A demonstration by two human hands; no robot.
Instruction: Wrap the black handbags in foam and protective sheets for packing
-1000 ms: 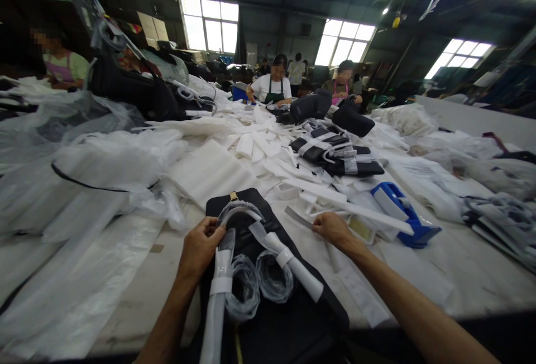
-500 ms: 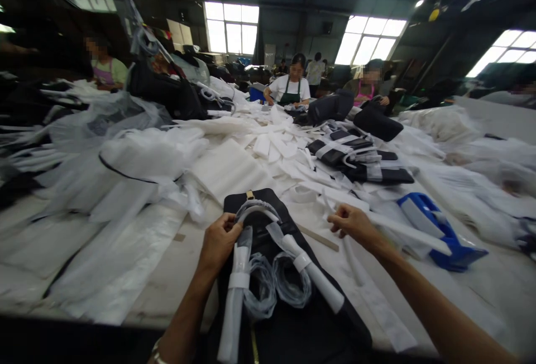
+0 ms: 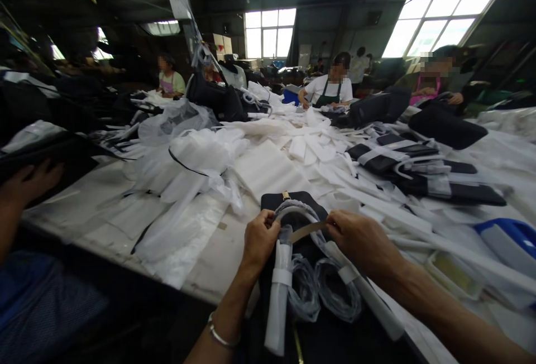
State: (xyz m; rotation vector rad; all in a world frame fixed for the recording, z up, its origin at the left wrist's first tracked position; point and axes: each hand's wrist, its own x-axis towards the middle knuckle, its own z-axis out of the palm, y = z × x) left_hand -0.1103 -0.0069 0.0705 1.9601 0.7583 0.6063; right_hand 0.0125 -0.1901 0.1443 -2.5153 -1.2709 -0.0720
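Observation:
In front of me lies a black bag (image 3: 268, 203) with a gold-coloured clasp at its top. Its curved carry handle (image 3: 295, 206) is wrapped in clear plastic. My left hand (image 3: 260, 239) pinches the left end of this handle. A narrow tan strip (image 3: 307, 231) crosses below the handle's arch, and my right hand (image 3: 355, 236) is closed on its right end. Below my hands are two straps, the left strap (image 3: 278, 302) sleeved in white wrapping, and two plastic-wrapped coils (image 3: 305, 288). The strip's left end lies close to my left fingers; whether it touches the handle I cannot tell.
White foam sheets (image 3: 270, 171) and strips cover the table. Wrapped black bags (image 3: 402, 157) lie at the right, near a blue tape dispenser (image 3: 513, 235) and a pale box (image 3: 454, 274). Another person's hand (image 3: 33, 182) is at the left edge. Several people sit across the table.
My view has swung left. My right hand has come in from the right side to the handle and now holds the tan strip across it. My left hand still grips the handle.

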